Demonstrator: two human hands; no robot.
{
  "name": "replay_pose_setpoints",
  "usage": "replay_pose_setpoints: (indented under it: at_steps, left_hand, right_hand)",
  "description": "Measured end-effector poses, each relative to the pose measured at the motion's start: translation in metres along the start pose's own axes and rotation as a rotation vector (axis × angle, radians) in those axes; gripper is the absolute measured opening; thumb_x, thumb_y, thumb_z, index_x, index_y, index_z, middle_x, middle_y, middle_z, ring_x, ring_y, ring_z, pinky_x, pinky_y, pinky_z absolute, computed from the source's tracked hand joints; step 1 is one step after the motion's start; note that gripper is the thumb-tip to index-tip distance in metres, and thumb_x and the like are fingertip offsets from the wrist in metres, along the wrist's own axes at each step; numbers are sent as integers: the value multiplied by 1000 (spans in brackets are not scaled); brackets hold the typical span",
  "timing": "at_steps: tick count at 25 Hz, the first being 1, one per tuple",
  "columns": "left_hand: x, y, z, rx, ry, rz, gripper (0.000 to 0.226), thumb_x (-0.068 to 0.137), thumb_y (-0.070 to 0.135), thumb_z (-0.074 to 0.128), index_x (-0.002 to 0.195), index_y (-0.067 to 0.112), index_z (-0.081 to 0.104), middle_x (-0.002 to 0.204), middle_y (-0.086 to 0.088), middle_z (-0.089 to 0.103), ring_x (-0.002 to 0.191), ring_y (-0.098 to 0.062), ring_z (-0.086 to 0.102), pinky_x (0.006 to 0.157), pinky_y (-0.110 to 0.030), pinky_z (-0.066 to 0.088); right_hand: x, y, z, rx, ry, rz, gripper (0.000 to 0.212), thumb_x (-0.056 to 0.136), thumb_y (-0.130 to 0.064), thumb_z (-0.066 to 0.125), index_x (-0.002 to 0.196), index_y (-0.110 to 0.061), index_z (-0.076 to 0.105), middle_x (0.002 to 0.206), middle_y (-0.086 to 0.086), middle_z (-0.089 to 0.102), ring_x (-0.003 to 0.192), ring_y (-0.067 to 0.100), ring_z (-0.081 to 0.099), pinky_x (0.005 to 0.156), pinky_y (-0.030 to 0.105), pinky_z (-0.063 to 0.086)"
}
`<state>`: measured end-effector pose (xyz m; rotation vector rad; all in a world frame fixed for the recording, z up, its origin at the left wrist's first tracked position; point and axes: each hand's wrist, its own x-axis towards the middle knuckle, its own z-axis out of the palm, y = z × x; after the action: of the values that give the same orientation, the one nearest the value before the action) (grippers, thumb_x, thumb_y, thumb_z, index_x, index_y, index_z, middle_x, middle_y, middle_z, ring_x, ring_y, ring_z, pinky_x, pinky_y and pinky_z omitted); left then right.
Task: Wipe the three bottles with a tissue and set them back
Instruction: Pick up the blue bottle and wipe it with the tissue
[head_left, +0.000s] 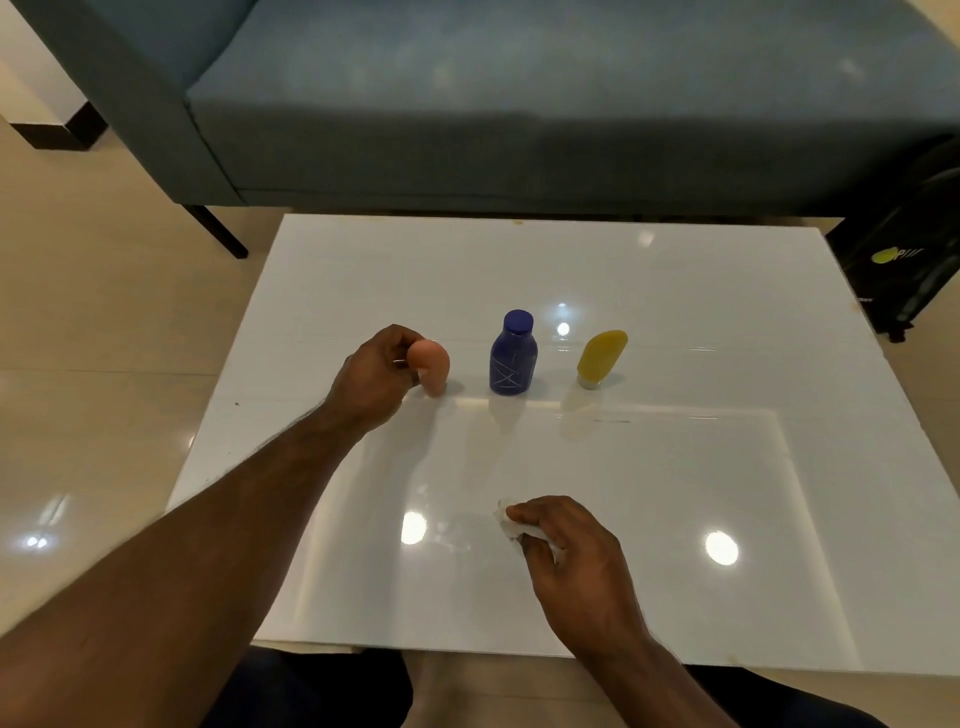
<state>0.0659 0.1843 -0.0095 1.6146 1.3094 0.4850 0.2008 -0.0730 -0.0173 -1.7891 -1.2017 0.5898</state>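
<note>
We have 3 bottles in a row on the table (675, 291). Our left hand (371, 376) curls its fingers round the pink bottle (434, 366) at the row's left end, base on the table — either lifting or setting back, we judge. The blue bottle (513, 358) and yellow bottle (600, 358) stand untouched. Nearer us, our right hand (571, 545) pinches the tissue (511, 525) — next they must meet

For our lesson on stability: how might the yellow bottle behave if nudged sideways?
The yellow bottle stands on its narrow cap end and leans, so it probably tips easily. The glossy table may let it slide. It looks like light plastic.
</note>
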Motion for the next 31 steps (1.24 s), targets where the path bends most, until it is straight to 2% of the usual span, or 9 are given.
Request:
replay_pose_setpoints:
  at_steps: [4,8,11,13,19,23,25,27,31]
  left_hand:
    - [0,2,-1,82,-30,7,29,82,9,73,103,27,64,107,6,75,102,-16,71,95,-47,57]
    - [-12,12,-9,99,-58,-3,59,80,-6,64,130,25,54,137,2,59,130,-21,57,105,-45,51]
    - [-43,35,-1,249,151,268,55,82,-8,57,131,18,56,139,0,57,129,-16,52,108,-37,46]
    - [-59,48,22,242,129,376,45,91,-1,58,132,16,56,135,-2,59,123,-13,54,105,-33,48]
    - [-42,85,65,178,-73,125,65,99,39,59,155,22,32,157,1,44,138,-20,46,104,-29,35]
    - [-34,102,74,192,-108,148,42,103,38,52,141,19,48,121,0,62,110,-19,58,101,-34,46]
    - [-35,106,72,190,-77,162,33,104,38,51,130,19,54,108,6,61,97,-15,57,91,-35,49]
    - [-42,106,64,111,-50,143,30,102,43,52,125,24,56,108,9,65,98,-13,61,87,-31,49]
    - [-97,111,33,-464,-82,-84,38,95,41,62,126,21,58,118,-5,69,111,-30,67,90,-48,60]
  right_hand:
    - [1,-1,0,5,12,-29,39,79,4,70,97,-30,68,98,-20,66,95,1,63,82,25,53]
    - [1,-1,0,-7,4,-28,33,80,2,69,99,-25,69,99,-18,66,97,1,62,83,25,52]
    - [1,-2,-2,-28,12,-44,34,79,3,70,99,-24,69,98,-18,66,95,-2,61,83,19,51]
    - [1,-2,-2,-35,9,-46,34,79,3,71,98,-25,70,97,-18,65,94,-1,61,82,19,50]
    - [-5,-2,-7,-34,3,-27,29,81,-2,72,96,-26,70,96,-18,65,93,3,63,81,24,52]
    - [-5,-1,-10,-49,5,-14,26,81,-5,72,96,-27,70,96,-18,65,93,3,63,82,25,52]
    - [-5,-4,-13,-50,2,1,24,83,-9,72,97,-28,70,98,-18,66,94,3,62,85,25,53]
    - [-6,-9,-15,-45,-16,34,20,84,-13,71,98,-28,70,99,-19,65,94,3,62,87,22,52]
    - [-18,-27,-19,-118,-250,127,14,88,-20,66,101,-26,68,100,-16,63,90,3,60,86,11,46]
